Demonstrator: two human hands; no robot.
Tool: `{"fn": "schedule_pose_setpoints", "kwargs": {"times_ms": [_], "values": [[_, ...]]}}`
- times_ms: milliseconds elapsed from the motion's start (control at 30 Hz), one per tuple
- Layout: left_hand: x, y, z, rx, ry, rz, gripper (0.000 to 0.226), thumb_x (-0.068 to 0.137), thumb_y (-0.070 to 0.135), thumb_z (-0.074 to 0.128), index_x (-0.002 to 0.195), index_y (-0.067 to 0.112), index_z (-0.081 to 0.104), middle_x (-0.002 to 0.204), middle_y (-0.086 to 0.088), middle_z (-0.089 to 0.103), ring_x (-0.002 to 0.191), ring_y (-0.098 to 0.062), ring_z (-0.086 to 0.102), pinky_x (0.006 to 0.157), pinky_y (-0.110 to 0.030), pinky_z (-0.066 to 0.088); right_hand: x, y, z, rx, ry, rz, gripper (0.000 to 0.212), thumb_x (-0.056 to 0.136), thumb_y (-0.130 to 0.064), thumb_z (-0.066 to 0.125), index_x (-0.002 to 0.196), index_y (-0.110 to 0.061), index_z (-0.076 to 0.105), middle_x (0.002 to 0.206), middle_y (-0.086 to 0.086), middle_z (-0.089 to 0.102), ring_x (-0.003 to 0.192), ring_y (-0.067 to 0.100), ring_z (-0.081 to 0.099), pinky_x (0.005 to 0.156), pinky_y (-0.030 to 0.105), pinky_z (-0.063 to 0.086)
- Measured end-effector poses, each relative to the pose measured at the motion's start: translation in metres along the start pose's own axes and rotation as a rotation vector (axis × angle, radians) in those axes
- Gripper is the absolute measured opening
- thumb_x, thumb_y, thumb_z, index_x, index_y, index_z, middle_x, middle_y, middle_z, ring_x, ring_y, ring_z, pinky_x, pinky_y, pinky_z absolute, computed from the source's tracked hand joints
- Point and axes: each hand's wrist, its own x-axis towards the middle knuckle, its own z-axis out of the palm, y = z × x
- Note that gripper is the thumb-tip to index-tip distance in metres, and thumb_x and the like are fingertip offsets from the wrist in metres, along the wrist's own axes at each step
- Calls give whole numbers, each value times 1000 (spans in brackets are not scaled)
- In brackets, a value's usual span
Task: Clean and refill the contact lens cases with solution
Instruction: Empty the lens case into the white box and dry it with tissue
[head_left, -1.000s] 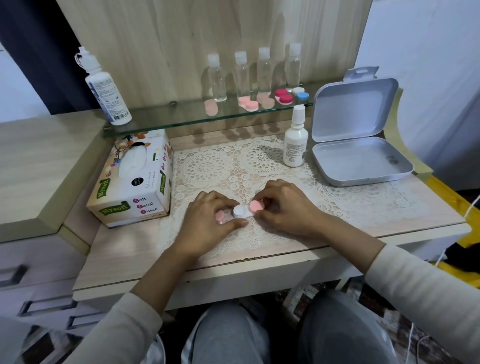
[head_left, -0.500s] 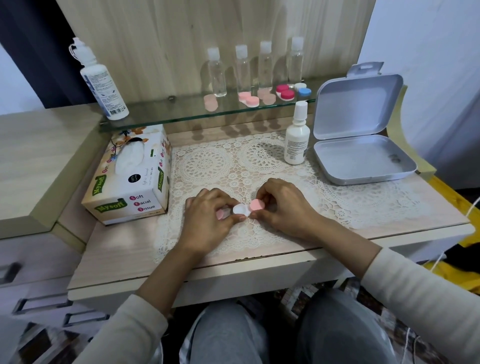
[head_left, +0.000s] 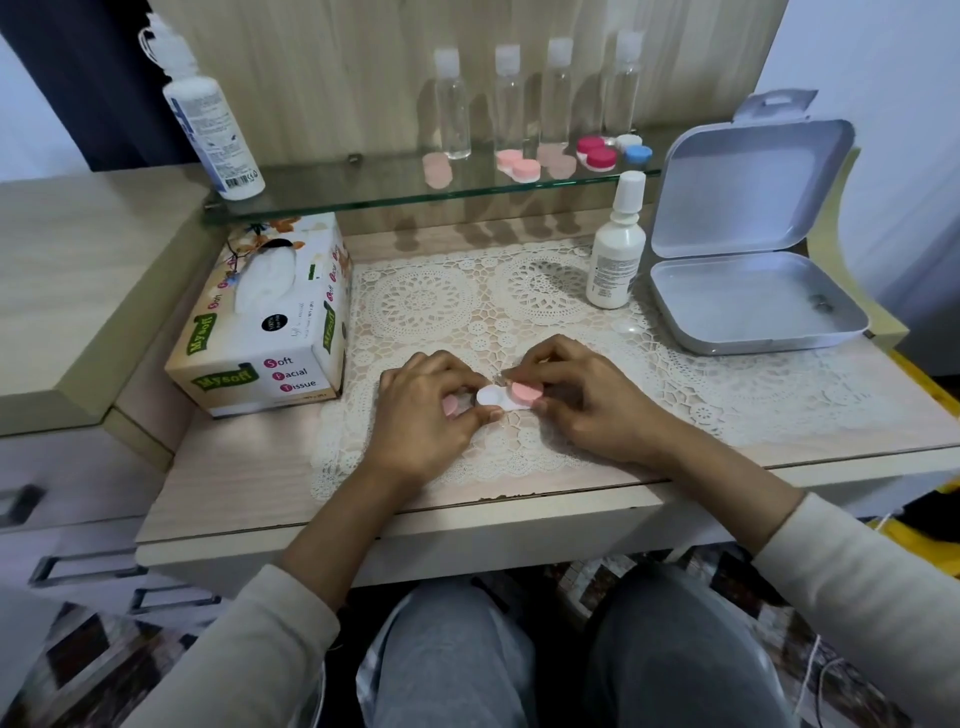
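Lace mat (head_left: 467, 312) covers the tabletop. Near its front edge I see the left hand (head_left: 421, 410) with fingers curled, pinching a loose pink cap (head_left: 451, 404) beside the contact lens case (head_left: 506, 397). The right hand (head_left: 587, 400) pinches the case's capped end. Farther back stands the solution bottle (head_left: 615, 260), and spare cases (head_left: 519, 165) sit on the glass shelf (head_left: 337, 192).

Soft, even indoor light fills the pale wood-grain desk (head_left: 249, 467), bright in the middle and dim in the upper left corner. The four clear plastic bottles (head_left: 506, 98) cast faint shadows on the light wooden back panel (head_left: 332, 78) and darker ones under the glass shelf (head_left: 363, 195), which shows reflections. The white half of the white-and-pink contact lens case (head_left: 498, 397) is nearly blown out. Straight edges bow toward the corners, and the patterned floor (head_left: 78, 654) at lower left is smeared.
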Motion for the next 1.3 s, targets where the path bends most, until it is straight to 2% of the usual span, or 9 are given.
{"fn": "schedule_pose_setpoints", "kwargs": {"times_ms": [133, 233, 400, 567, 733, 867, 1067, 1200, 1300], "values": [[0, -1, 0, 2, -1, 5, 36, 66, 46, 64, 91, 22, 73, 85, 11, 60, 86, -14, 53, 80, -49, 44, 2, -2, 3, 36, 133, 150, 44, 67, -33, 79, 101, -11, 63, 100, -2, 53, 85, 10, 53, 70, 13, 43], [0, -1, 1, -4, -4, -4, 37, 65, 47, 64, 91, 23, 73, 85, 11, 59, 87, -13, 53, 81, -48, 44, 4, -1, 5, 18, 155, 158, 34, 64, -31, 81, 83, -13, 60, 96, 1, 54, 83, 13, 52, 68, 18, 43], [0, -2, 2, -21, 12, -6, 26, 69, 34, 77, 91, 21, 73, 84, 13, 57, 87, -13, 51, 83, -49, 43, 1, 2, -1, 56, 23, 65, 34, 76, -22, 73, 108, -10, 66, 124, 1, 52, 109, 13, 53, 91, 25, 43], [-1, -1, 2, -16, 16, -14, 25, 70, 31, 77, 92, 22, 73, 85, 12, 57, 86, -13, 51, 84, -49, 42, 2, -2, 4, 75, 155, 148, 36, 64, -28, 82, 88, -18, 57, 103, 2, 59, 89, 15, 56, 71, 23, 46], [-1, 0, 2, -10, 21, -23, 26, 68, 33, 78, 91, 21, 73, 84, 12, 56, 86, -13, 52, 85, -47, 42, 1, -1, -3, 31, 48, 77, 28, 76, -17, 73, 104, -13, 69, 113, 2, 58, 102, 13, 54, 90, 25, 43], [-1, 0, 2, 0, 19, -13, 26, 70, 33, 77, 92, 21, 73, 83, 13, 55, 86, -14, 51, 84, -48, 42, 3, -8, -5, -29, 66, 136, 48, 70, -33, 78, 113, -16, 65, 100, -1, 53, 88, 12, 53, 78, 24, 42], [-1, 1, 2, -24, 15, -18, 27, 69, 34, 77, 92, 20, 73, 81, 17, 53, 86, -12, 50, 84, -46, 42, 12, -24, -12, -394, 62, 86, 30, 74, -39, 72, 87, -13, 65, 76, -7, 51, 72, 11, 44, 73, 25, 30], [-2, 0, 1, -19, 13, -23, 27, 70, 32, 77, 93, 19, 73, 81, 16, 52, 84, -11, 48, 84, -45, 42, 14, -31, -26, -334, -103, 43, 23, 79, -21, 66, 102, -22, 69, 90, -6, 59, 80, 11, 50, 74, 26, 36], [-2, 0, 2, -19, 13, -14, 27, 70, 31, 77, 93, 19, 73, 82, 12, 55, 84, -12, 49, 83, -47, 43, 16, -31, -30, -403, -119, 91, 36, 76, -34, 71, 111, -26, 64, 97, -6, 60, 83, 9, 47, 69, 25, 30]]}}
